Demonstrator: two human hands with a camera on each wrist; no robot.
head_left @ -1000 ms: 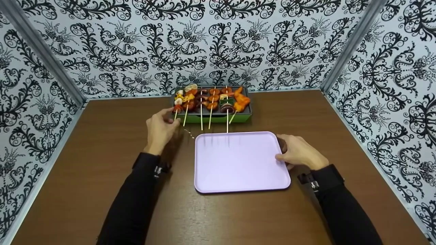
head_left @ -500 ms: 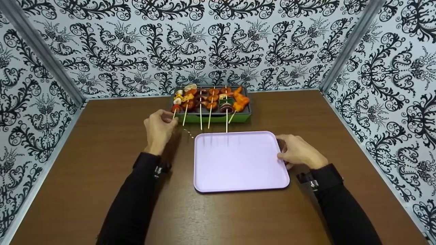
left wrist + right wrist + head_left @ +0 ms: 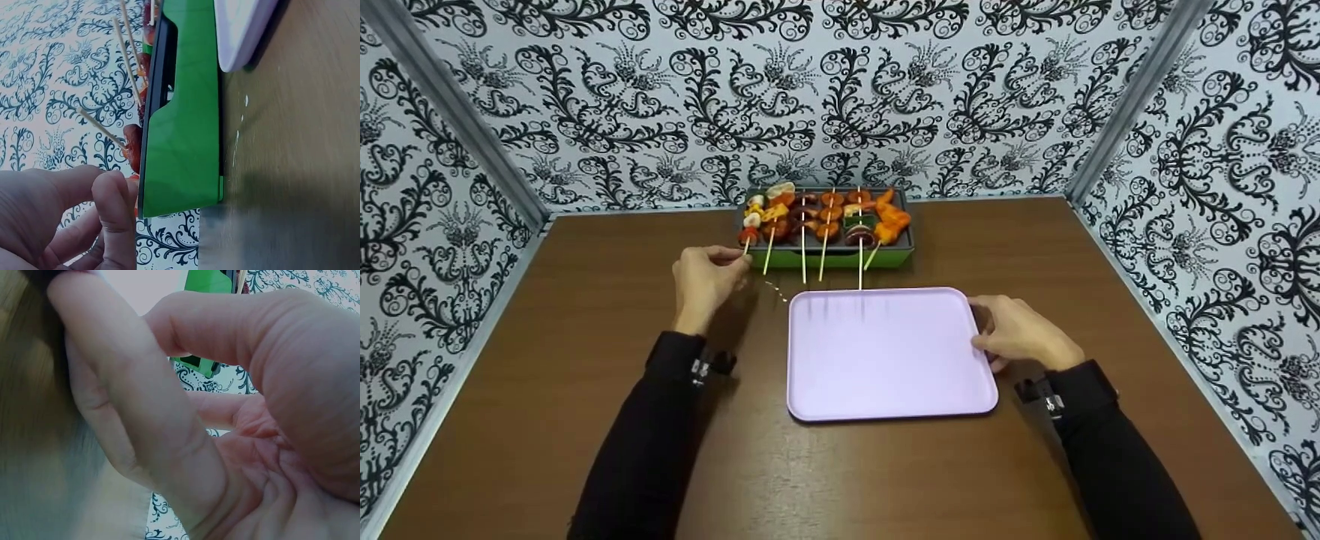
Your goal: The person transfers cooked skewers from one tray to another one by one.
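Note:
At the left end of the green grill, my left hand pinches the stick of the leftmost skewer. That skewer carries red, white and yellow pieces and still lies over the dark grill top. In the left wrist view, the thumb and forefinger of the left hand meet beside the corner of the grill; the stick is hidden there. My right hand grips the right edge of a lilac tray, thumb on the rim and fingers at the side. The tray's surface is bare.
Several other skewers lie on the grill, their sticks jutting over its front. One stick reaches the tray's back edge. Small white marks show on the brown table left of the tray. Patterned walls enclose the back and sides.
The left hand has shifted slightly left and toward me along the skewer's stick. The right hand and the tray have barely moved.

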